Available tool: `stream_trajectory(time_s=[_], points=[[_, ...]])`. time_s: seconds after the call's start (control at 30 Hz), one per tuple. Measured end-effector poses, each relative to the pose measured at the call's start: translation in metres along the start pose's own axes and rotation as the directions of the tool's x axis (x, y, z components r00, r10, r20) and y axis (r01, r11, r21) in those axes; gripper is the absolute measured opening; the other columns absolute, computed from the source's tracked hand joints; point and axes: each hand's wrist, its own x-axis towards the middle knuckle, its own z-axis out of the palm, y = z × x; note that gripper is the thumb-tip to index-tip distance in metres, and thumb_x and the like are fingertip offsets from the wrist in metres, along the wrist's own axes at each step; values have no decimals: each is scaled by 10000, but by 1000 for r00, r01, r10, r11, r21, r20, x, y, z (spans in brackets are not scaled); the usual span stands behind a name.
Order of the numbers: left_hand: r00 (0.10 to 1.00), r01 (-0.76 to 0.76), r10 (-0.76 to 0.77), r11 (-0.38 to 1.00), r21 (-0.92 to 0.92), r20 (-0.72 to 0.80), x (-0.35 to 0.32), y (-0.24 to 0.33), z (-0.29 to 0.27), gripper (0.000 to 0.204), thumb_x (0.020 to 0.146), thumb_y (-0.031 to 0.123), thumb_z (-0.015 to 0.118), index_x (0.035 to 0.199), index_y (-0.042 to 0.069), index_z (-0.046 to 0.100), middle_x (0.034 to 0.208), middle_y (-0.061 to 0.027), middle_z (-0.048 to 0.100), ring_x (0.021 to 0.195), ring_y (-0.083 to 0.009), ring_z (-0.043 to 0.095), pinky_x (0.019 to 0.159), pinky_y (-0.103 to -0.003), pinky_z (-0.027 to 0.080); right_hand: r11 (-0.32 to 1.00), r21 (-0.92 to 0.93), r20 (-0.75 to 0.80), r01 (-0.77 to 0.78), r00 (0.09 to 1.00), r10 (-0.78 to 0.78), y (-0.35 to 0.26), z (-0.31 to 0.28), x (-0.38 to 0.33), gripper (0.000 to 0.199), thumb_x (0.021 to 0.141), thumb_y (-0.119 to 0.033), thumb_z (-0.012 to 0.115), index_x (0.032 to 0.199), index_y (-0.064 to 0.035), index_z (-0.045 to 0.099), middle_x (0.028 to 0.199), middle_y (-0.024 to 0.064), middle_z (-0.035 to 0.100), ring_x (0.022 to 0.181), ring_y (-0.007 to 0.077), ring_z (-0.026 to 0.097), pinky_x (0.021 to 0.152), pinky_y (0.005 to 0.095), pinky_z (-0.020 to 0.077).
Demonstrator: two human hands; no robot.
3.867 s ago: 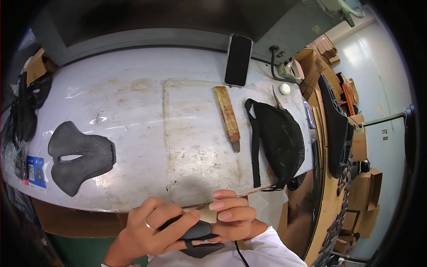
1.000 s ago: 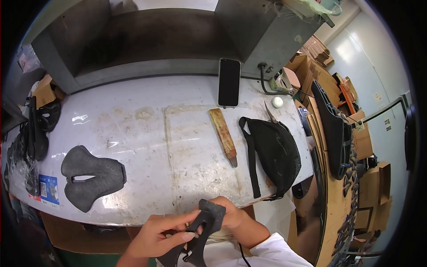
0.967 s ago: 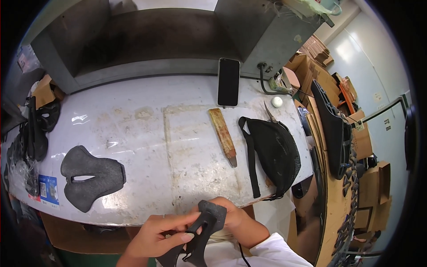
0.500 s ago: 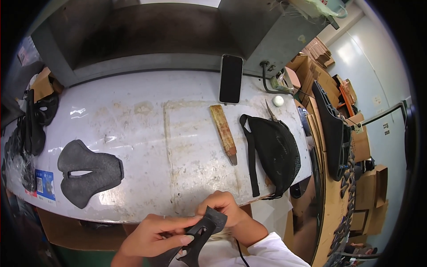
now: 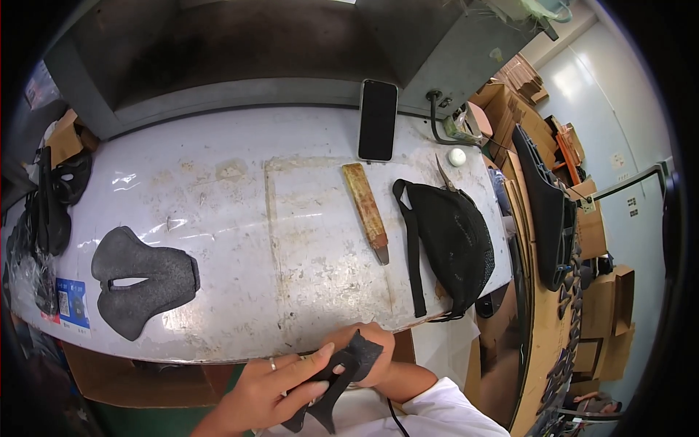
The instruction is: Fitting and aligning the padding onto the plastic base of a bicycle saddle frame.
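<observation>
Over my lap, just off the table's front edge, I hold a black saddle cover (image 5: 335, 386) with a slot through it. My left hand (image 5: 266, 386), a ring on one finger, grips it, with fingers on top and at the slot. The cover's narrow end is held by my right hand (image 5: 380, 357), whose fingers are partly hidden behind the material. To the left on the table lies a dark grey saddle pad (image 5: 156, 280), flat, with two rounded lobes and a slot.
On the white table (image 5: 226, 291) lie a knife with a tape-wrapped handle (image 5: 365, 207), a phone (image 5: 377, 120), a black waist bag (image 5: 451, 244), pointed scissors (image 5: 444, 175) and a white ball (image 5: 456, 156). A grey metal housing (image 5: 240, 98) borders the back. Black parts in plastic (image 5: 47, 233) sit at left.
The saddle cover has tilted in my hands, and its narrow end is turned differently. My left hand has shifted a little right; my right fingers have gone lower behind the cover.
</observation>
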Motion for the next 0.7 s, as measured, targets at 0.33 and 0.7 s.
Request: stream_trajectory(time_s=[0.33,0.7], points=[[995,98,-100,983,-158,-9,-10,-4,-9,505,846,-2,668,1333,-27,538,906,-148,701,768,-171,678,708,-269,517,551,439,467,-710,704,535,-14,-2,21,397,685,-3,842,1035,9,655,956,87,700,874,148,667,739,282,549],[990,132,-140,976,-175,-34,-6,-6,-2,448,827,-1,653,1264,-64,576,764,-73,665,650,-97,593,603,-226,462,542,394,455,-742,670,586,3,-4,7,365,668,-31,860,979,-15,672,931,52,696,860,126,645,757,275,512]])
